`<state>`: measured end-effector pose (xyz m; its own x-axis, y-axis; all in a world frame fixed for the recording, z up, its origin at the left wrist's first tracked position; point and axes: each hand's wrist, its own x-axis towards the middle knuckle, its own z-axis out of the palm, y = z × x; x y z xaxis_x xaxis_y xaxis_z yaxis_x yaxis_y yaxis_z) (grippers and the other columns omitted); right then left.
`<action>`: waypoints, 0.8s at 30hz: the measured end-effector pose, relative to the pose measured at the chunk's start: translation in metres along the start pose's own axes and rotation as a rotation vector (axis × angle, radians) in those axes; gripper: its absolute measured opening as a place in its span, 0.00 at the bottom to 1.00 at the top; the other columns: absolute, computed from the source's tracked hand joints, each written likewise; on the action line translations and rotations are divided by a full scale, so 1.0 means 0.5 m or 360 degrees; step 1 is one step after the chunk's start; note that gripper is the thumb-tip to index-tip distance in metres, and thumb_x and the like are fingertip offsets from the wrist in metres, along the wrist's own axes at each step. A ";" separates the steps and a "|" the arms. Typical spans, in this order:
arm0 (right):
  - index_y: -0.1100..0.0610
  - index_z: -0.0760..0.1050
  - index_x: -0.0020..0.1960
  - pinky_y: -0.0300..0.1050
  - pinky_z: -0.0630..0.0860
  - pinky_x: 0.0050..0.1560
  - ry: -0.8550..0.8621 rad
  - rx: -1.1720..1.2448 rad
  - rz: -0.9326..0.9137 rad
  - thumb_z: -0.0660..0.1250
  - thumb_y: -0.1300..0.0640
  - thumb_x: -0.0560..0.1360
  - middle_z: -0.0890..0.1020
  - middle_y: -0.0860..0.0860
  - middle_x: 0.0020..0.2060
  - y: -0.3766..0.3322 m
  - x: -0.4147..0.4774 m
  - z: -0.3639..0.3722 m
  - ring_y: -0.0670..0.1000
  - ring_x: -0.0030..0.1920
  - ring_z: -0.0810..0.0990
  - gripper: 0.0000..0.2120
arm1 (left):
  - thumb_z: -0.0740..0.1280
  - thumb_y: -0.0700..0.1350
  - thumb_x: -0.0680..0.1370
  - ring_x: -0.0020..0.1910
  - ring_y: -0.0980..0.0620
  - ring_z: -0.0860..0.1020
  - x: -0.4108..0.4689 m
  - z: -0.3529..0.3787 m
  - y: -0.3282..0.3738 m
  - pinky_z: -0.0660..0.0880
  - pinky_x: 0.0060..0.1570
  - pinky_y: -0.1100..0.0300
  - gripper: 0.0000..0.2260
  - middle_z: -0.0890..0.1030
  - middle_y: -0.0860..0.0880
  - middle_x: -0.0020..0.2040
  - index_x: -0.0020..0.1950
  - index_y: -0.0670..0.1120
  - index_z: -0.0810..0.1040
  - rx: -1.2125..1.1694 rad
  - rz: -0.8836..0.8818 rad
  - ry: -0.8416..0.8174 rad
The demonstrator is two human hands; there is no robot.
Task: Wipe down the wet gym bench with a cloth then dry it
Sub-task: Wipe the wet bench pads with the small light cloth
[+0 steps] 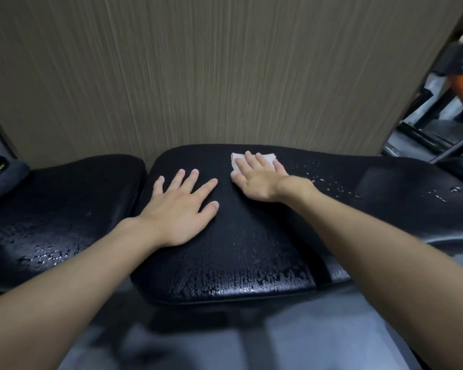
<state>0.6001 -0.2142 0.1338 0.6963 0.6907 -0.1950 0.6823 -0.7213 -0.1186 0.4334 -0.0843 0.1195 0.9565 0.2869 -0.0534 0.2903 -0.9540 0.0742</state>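
Note:
The black padded gym bench runs left to right below me, split into a left pad and a longer right pad. Water beads shine on its near edge, on the left pad and at the far right. My left hand lies flat with straight, spread fingers on the middle of the bench. A small white cloth lies near the bench's far edge, and my right hand presses flat on it with straight fingers, covering most of it.
A beige striped wall panel stands right behind the bench. Black and orange gym equipment fills the far right. A dark bag or garment sits at the far left. Grey floor shows below.

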 end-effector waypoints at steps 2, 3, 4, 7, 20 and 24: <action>0.47 0.40 0.81 0.58 0.36 0.77 0.0008 -0.0028 -0.0066 0.40 0.38 0.81 0.40 0.48 0.80 -0.013 -0.077 0.016 0.50 0.79 0.36 0.31 | 0.42 0.65 0.79 0.79 0.47 0.40 -0.001 -0.002 0.000 0.40 0.75 0.40 0.28 0.43 0.49 0.81 0.79 0.62 0.45 -0.0020 -0.0002 0.0005; 0.48 0.40 0.81 0.58 0.36 0.77 0.0002 -0.0039 -0.0100 0.39 0.37 0.81 0.40 0.48 0.80 -0.020 -0.120 0.023 0.50 0.79 0.36 0.31 | 0.43 0.64 0.79 0.79 0.47 0.40 -0.001 -0.003 0.001 0.40 0.75 0.40 0.28 0.43 0.49 0.81 0.79 0.62 0.45 -0.0025 -0.0002 0.0003; 0.48 0.39 0.81 0.58 0.36 0.77 -0.0004 -0.0053 -0.0129 0.39 0.36 0.81 0.39 0.48 0.80 -0.026 -0.163 0.031 0.50 0.79 0.36 0.32 | 0.43 0.64 0.80 0.79 0.47 0.40 -0.002 -0.003 0.002 0.40 0.75 0.40 0.28 0.43 0.49 0.81 0.79 0.62 0.45 -0.0024 -0.0001 0.0002; 0.49 0.38 0.81 0.57 0.37 0.77 0.0032 -0.0100 -0.0233 0.32 0.32 0.76 0.39 0.48 0.80 -0.036 -0.291 0.051 0.50 0.79 0.35 0.38 | 0.44 0.63 0.80 0.79 0.46 0.41 -0.004 -0.006 0.006 0.40 0.74 0.38 0.27 0.44 0.48 0.81 0.79 0.61 0.45 -0.0014 -0.0012 -0.0007; 0.49 0.67 0.70 0.55 0.59 0.65 0.0002 -0.0010 -0.0099 0.59 0.44 0.81 0.68 0.48 0.60 0.006 -0.330 -0.005 0.52 0.64 0.62 0.19 | 0.43 0.69 0.77 0.78 0.37 0.42 0.005 -0.027 0.041 0.44 0.69 0.27 0.26 0.44 0.42 0.81 0.75 0.72 0.44 0.0024 -0.0097 -0.0151; 0.49 0.72 0.45 0.54 0.62 0.60 0.0144 0.0136 -0.0162 0.63 0.53 0.78 0.69 0.46 0.44 -0.002 -0.304 -0.035 0.51 0.54 0.66 0.03 | 0.43 0.69 0.78 0.78 0.37 0.41 0.006 -0.023 0.042 0.43 0.69 0.27 0.25 0.44 0.42 0.81 0.75 0.72 0.43 0.0027 -0.0102 -0.0142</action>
<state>0.4974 -0.3179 0.1805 0.6446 0.7592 -0.0898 0.7315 -0.6466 -0.2165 0.4426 -0.1027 0.1325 0.9294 0.3391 -0.1459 0.3493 -0.9356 0.0510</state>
